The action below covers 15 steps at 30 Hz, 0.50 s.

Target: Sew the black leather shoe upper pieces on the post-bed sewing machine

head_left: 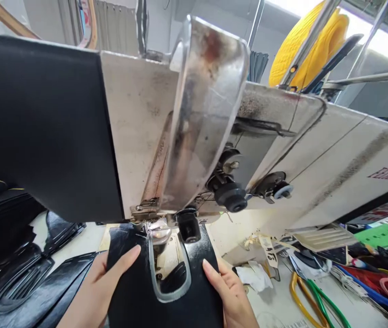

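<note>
A black leather-like piece (129, 296) lies under the needle area of a sewing machine (139, 100). It has a U-shaped opening edged by a grey strip (171, 298), and the metal machine plate (170, 257) shows through it. My left hand (101, 282) grips the piece's left side, thumb on top and fingers underneath. On the right side my right hand (230, 291) holds it the same way. The presser foot (160, 232) sits at the upper end of the opening; whether it presses on the material I cannot tell.
Scissors (312, 300) with yellow and green handles lie at right, near paper scraps (255, 277) and a green item (381, 238). More black pieces (19, 291) are at left. A clear curved guard (207, 114) hangs before the machine head. Yellow material (306, 43) is above.
</note>
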Available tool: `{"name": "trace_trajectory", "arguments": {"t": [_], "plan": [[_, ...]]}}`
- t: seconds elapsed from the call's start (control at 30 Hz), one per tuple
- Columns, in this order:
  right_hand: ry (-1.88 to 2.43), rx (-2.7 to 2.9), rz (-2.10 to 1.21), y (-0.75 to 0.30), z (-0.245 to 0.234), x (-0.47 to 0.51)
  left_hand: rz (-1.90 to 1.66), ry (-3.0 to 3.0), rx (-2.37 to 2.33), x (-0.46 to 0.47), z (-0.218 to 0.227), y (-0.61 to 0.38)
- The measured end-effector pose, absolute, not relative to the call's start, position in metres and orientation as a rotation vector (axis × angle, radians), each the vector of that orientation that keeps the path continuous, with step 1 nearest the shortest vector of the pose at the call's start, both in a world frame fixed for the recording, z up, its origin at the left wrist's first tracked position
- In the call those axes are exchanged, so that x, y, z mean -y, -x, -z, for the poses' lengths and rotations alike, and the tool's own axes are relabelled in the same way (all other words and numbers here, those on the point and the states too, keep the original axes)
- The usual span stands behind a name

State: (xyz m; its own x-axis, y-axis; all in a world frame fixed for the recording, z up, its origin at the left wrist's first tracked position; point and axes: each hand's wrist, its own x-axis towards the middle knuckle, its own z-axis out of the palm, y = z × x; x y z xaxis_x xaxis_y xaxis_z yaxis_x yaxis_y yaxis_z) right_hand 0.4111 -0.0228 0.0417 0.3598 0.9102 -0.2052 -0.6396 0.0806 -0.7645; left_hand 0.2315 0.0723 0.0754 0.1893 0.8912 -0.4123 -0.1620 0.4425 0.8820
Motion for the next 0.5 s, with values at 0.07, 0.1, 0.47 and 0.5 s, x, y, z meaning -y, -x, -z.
{"name": "trace_trajectory", "arguments": {"t": [0.07, 0.1, 0.47, 0.5], "plan": [[0.891, 0.378, -1.197, -0.41, -0.04, 0.015, -0.881, -0.746, -1.117, -0.079, -0.08, -0.235], [0.893, 0.38, -1.187, -0.41, -0.039, 0.012, -0.882, -0.726, -1.121, -0.081, -0.081, -0.236], [0.96, 0.323, -1.123, -0.413, -0.033, 0.013, -0.874, -0.699, -1.192, -0.093, -0.071, -0.235], [0.974, 0.352, -1.109, -0.412, -0.033, 0.015, -0.873, -0.702, -1.195, -0.092, -0.071, -0.236]]}}
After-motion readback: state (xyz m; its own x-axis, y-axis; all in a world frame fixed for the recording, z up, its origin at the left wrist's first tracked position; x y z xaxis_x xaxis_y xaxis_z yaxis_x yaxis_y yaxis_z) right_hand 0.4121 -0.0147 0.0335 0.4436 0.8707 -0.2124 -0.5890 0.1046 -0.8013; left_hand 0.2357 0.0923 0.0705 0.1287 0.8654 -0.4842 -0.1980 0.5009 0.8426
